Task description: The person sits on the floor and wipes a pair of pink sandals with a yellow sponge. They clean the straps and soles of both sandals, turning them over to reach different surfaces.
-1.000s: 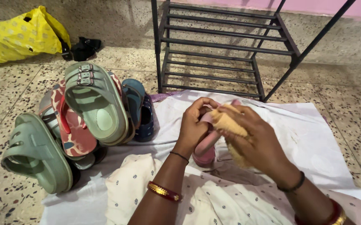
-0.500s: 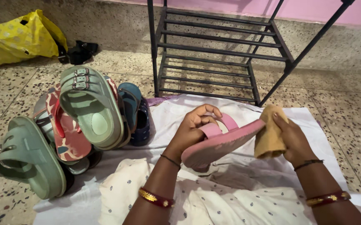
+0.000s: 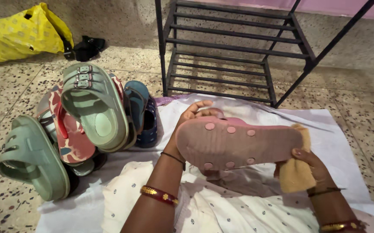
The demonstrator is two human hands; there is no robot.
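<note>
A pink sandal (image 3: 234, 144) is held sole-up in front of me, its dirty sole with round studs facing the camera. My left hand (image 3: 191, 118) grips it from behind at the heel end, fingers partly hidden by the sole. At the toe end my right hand (image 3: 309, 166) holds a folded yellow-tan cloth (image 3: 297, 172) against the sandal's edge. Both wrists wear bangles and a dark thread.
A pile of footwear lies at the left: green buckled sandals (image 3: 94, 103), a red patterned flip-flop (image 3: 68, 129), a blue sandal (image 3: 141, 112). A black metal shoe rack (image 3: 234, 51) stands behind. White cloth (image 3: 338, 142) covers the floor; a yellow bag (image 3: 23, 32) lies far left.
The pink sandal has been turned over so its sole faces up. My right hand with the cloth moved from the strap side down to the toe end.
</note>
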